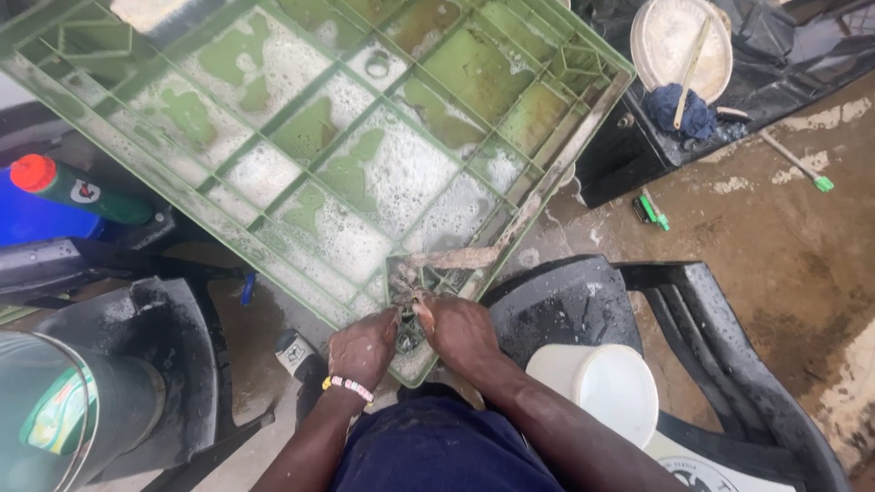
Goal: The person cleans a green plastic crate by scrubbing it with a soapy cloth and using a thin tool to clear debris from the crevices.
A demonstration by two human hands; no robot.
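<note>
Head view: both hands' fingers grip green crate (301, 137) corner; crate runs diagonally upper-left.

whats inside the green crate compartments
White soap foam lies inside most compartments of the green crate. The left hand and right hand cover the near corner compartment.

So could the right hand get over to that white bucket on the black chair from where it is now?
Probably yes. The right hand is pressed with a cloth into a corner cell of the green crate, and the white bucket sits just beside its forearm on the black chair, with nothing between them.
</note>
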